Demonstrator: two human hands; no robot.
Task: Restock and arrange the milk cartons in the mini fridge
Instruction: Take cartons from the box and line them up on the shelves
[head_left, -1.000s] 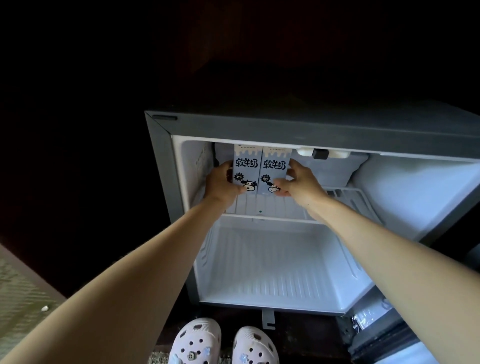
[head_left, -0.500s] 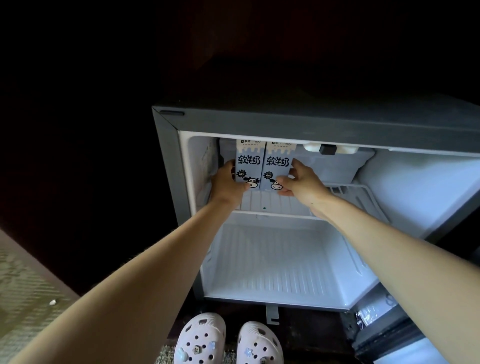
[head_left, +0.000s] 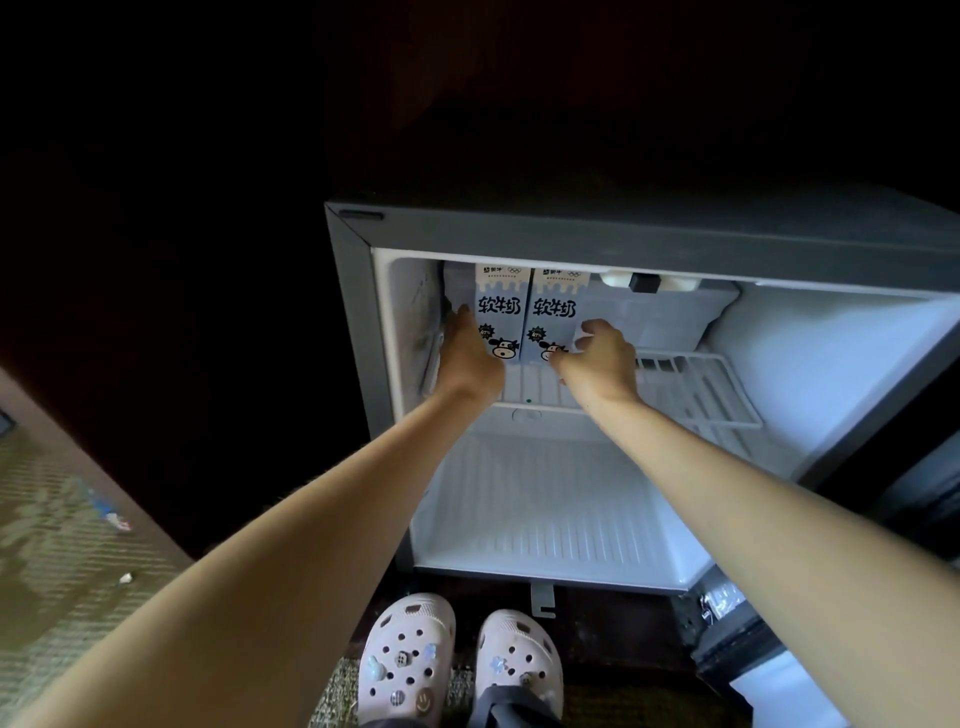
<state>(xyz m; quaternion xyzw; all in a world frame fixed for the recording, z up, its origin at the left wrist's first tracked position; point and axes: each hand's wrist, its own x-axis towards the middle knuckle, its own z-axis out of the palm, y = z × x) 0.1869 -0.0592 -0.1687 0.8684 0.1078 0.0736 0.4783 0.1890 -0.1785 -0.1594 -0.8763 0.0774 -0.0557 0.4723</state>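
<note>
Open fridge (head_left: 353, 322), left carton (head_left: 498, 312) and right carton (head_left: 554, 314) upright and touching at the left end of its shelf (head_left: 701, 397), left hand (head_left: 470, 356) gripping the left carton by its side, right hand (head_left: 600, 364) pinching the right carton low down

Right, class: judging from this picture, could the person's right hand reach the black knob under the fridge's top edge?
Probably yes. The right hand grips the right carton on the wire shelf, just below and left of the black knob; the fridge stands open and nothing shows between them.
</note>
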